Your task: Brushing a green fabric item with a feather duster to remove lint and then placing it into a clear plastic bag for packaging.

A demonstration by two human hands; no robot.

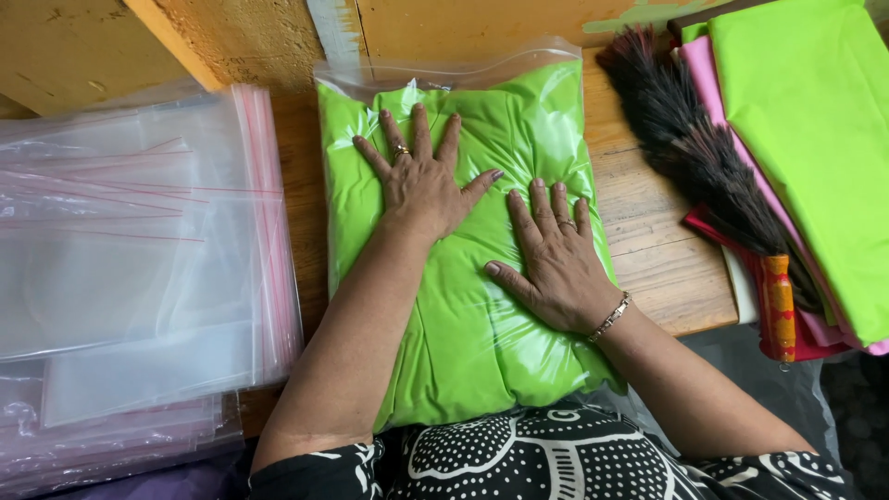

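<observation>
A clear zip bag (444, 69) stuffed with folded lime-green cloth (463, 324) lies on the wooden table (667, 268) in front of me. My left hand (421, 181) rests flat on its upper part, fingers spread, a ring on one finger. My right hand (556, 259) lies flat on the bag's right side, lower down, with a ring and a bracelet at the wrist. Both palms press on the plastic; neither hand grips anything.
A stack of empty clear zip bags (130, 259) with red seal strips lies at the left. A dark feather duster (704, 157) with a red and orange handle lies at the right, beside folded lime-green (815, 139) and pink cloths (713, 74). A yellow wall (83, 46) runs behind.
</observation>
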